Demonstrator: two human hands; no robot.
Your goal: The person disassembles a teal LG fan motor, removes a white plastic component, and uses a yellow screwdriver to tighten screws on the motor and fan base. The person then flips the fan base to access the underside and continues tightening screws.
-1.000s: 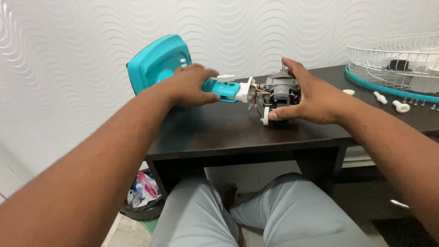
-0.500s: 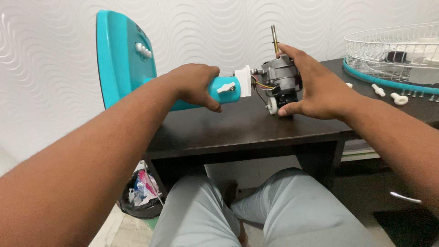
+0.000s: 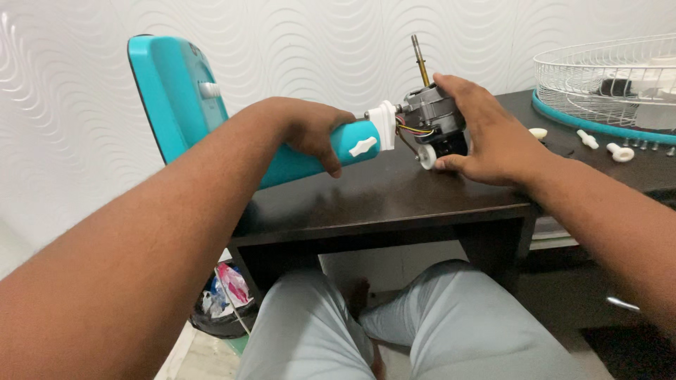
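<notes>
Tilting further up since half a second ago, the turquoise plastic fan stand [image 3: 211, 119] is now swinging its flat base high against the wall. Its bare grey metal motor [image 3: 433, 123] is sitting uncovered over the dark wooden desk [image 3: 394, 200], with the white wire grille [image 3: 605, 77] and white plastic screws [image 3: 598, 144] lying apart. The left hand [image 3: 310, 130] is clenching the stand's neck; the right hand [image 3: 486, 130] is cupping the motor with spread fingers.

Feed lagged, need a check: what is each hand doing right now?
Left hand: closed around the teal fan neck.
Right hand: fingers spread, gripping the fan motor.
</notes>
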